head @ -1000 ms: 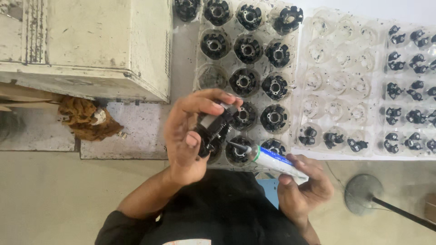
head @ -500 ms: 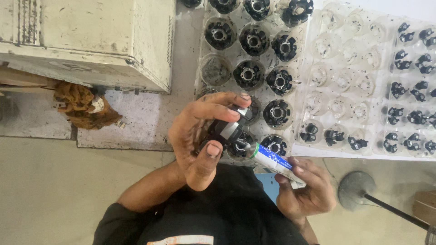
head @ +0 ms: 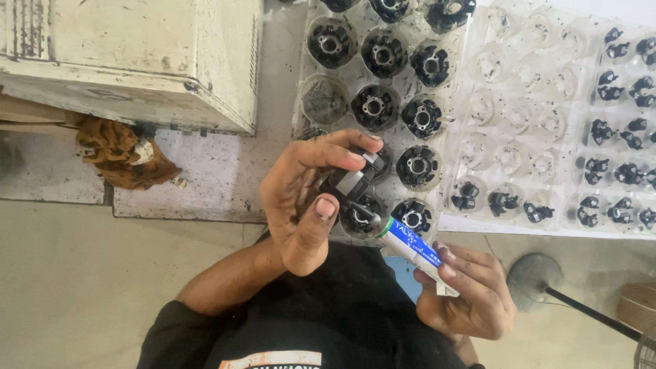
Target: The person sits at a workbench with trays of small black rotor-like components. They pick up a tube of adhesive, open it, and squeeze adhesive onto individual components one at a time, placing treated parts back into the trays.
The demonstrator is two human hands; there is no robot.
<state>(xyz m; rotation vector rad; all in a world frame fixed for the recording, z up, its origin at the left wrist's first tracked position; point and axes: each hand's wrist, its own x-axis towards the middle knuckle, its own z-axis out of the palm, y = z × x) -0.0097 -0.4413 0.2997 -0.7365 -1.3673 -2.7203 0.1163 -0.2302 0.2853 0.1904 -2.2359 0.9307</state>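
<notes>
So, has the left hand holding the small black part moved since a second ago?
Yes, slightly. The left hand with the small black plastic part has turned, its thumb now nearer the clear plastic tray's near edge.

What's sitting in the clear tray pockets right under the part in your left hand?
Under the black part held by the left hand, the clear tray shows black round parts in its pockets. The hand covers the pockets directly beneath, so what they hold cannot be seen.

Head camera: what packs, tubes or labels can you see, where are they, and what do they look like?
Tube: in the right hand, slim, white with a blue label, green neck.
Clear trays: on the table, rows of round cups holding black parts.
No signs or screens.
</notes>
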